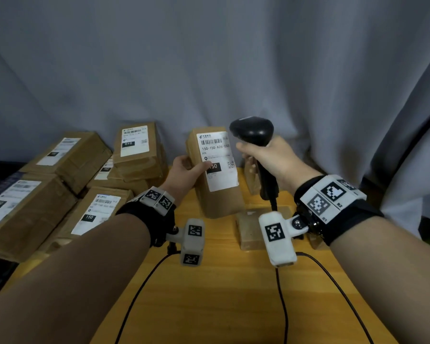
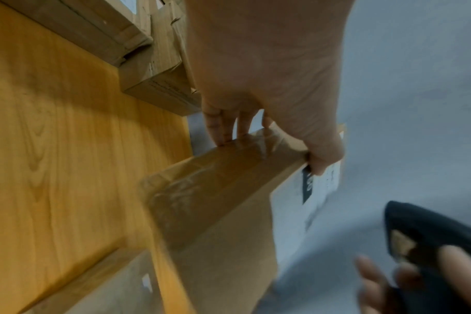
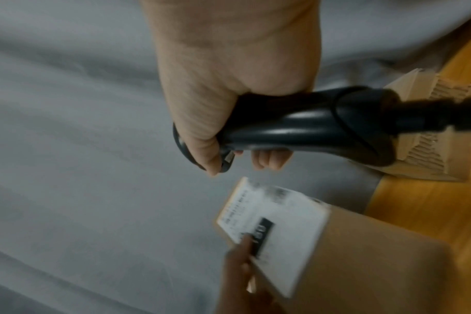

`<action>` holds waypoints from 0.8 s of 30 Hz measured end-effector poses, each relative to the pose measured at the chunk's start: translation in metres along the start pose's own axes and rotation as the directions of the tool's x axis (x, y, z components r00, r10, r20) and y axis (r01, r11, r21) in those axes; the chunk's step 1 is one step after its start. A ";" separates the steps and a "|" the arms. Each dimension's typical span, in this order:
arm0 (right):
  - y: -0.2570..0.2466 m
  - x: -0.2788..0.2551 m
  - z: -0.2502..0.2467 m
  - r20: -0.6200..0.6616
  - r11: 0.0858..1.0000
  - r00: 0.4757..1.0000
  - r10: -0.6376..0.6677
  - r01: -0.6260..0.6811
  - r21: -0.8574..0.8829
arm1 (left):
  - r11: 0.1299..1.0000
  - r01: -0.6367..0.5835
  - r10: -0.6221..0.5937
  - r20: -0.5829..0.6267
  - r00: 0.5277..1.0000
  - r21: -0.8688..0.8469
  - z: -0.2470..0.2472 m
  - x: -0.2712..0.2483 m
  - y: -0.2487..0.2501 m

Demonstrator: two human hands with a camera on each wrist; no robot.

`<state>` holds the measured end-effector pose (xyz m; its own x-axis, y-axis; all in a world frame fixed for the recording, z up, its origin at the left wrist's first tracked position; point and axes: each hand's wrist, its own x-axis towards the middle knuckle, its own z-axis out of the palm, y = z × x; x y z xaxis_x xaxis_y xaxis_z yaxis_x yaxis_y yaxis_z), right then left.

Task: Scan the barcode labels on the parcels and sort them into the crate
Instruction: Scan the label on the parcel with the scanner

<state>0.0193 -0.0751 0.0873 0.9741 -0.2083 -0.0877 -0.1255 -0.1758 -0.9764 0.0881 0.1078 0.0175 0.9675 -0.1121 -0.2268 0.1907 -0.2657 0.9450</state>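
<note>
My left hand [image 1: 189, 167] grips a brown cardboard parcel [image 1: 221, 194] raised above the table, thumb on its white barcode label [image 1: 217, 157] marked 150. In the left wrist view the fingers [image 2: 223, 129] curl round the parcel's [image 2: 215, 191] taped edge. My right hand [image 1: 266, 155] holds a black barcode scanner [image 1: 252, 131] by its handle, its head level with the top of the label, just to the right. The right wrist view shows that hand [image 3: 229, 95] wrapped round the scanner handle [image 3: 309, 125] above the label [image 3: 274, 225].
Several labelled brown parcels [image 1: 67, 180] are stacked at the left on the yellow wooden table [image 1: 221, 294]. A flat parcel [image 1: 252, 229] and a small box [image 1: 250, 177] lie behind the hands. Grey curtain [image 1: 209, 58] hangs behind. Black cables [image 1: 283, 306] run over the table front.
</note>
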 end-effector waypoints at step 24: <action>-0.033 0.038 0.261 0.057 0.960 0.998 -0.011 -0.005 0.279 | 0.953 0.139 -0.103 0.141 0.985 -0.269 -0.279 -0.003 -0.013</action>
<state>0.1091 0.1739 0.0643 0.9846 -0.1509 -0.0879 -0.0733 0.1002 -0.9923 0.1294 0.3785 0.0718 0.9094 -0.2177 -0.3543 0.3606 -0.0112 0.9326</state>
